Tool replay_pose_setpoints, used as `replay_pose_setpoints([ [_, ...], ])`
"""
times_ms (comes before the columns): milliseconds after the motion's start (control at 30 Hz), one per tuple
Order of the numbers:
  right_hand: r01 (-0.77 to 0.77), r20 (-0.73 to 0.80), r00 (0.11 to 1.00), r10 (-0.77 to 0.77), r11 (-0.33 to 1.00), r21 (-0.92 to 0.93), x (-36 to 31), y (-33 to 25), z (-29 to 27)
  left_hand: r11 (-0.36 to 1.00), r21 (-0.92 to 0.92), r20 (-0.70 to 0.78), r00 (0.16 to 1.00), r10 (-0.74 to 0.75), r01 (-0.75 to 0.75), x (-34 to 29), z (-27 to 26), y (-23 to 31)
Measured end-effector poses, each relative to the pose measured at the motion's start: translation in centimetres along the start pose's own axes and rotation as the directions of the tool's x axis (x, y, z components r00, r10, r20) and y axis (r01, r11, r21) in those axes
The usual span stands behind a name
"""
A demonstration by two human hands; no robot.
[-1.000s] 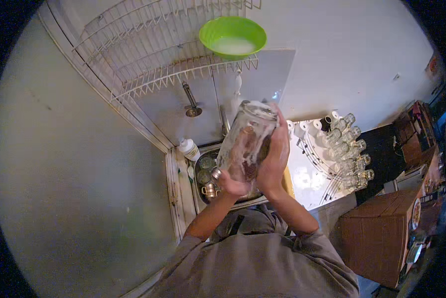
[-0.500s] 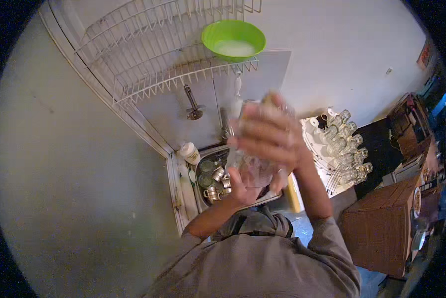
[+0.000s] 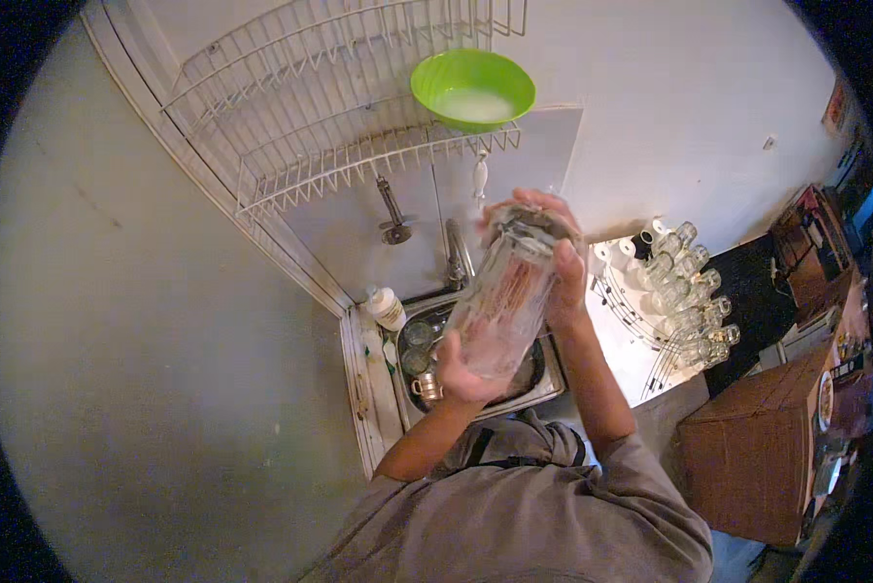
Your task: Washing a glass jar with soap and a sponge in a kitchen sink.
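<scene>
Two hands carry one large clear glass jar (image 3: 506,291) above the sink (image 3: 553,374). The left hand (image 3: 465,374) is cupped and closed under the jar's base, palm up, bearing the weight. The right hand (image 3: 558,257) is wrapped over the upper end, fingers curled across the mouth; whether a lid sits beneath them cannot be told.

The jar's long axis runs on a slant, from the base low and near the body, in the left palm, up and away to the mouth under the right hand. It leans slightly toward the right-hand side, so the mouth points up and away from the person, toward the wall and the wire rack (image 3: 339,126) beyond the hands.

To handle this well, I judge the lower palm should stay flat under the base, since wet glass slides easily, while the upper hand steers and turns. Keeping the jar over the basin means a slip lands there, though small jars (image 3: 419,340) already lie below the left hand and could be struck. The tap (image 3: 456,257) stands just beyond the hands, close to the jar's side, so any swing toward it needs care.

Off to the right of the right hand, a cluster of small glass bottles (image 3: 694,291) stands on the tabletop (image 3: 640,360). A green bowl (image 3: 472,89) sits on the rack, above and beyond both hands.
</scene>
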State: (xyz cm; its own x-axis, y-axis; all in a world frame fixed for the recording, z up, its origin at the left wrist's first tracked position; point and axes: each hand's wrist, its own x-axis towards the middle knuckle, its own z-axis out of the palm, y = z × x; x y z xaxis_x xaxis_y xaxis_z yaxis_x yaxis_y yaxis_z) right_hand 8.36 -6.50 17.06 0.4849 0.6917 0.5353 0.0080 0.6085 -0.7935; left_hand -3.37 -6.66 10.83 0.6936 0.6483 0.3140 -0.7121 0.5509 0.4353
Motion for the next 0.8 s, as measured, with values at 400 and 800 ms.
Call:
replay_pose_setpoints([
  [400, -0.312, -0.06, 0.95, 0.307, 0.943, -0.111, -4.8, 2.2, -3.2, 0.841, -0.356, -0.143, 0.866, -0.479, 0.406, 3.5, -4.8, 0.9],
  [800, 0.571, 0.505, 0.808, -0.305, 0.617, -0.542, -4.5, 2.4, -6.6, 0.829, -0.08, -0.405, 0.742, -0.534, 0.554, 1.8, -1.4, -0.4],
])
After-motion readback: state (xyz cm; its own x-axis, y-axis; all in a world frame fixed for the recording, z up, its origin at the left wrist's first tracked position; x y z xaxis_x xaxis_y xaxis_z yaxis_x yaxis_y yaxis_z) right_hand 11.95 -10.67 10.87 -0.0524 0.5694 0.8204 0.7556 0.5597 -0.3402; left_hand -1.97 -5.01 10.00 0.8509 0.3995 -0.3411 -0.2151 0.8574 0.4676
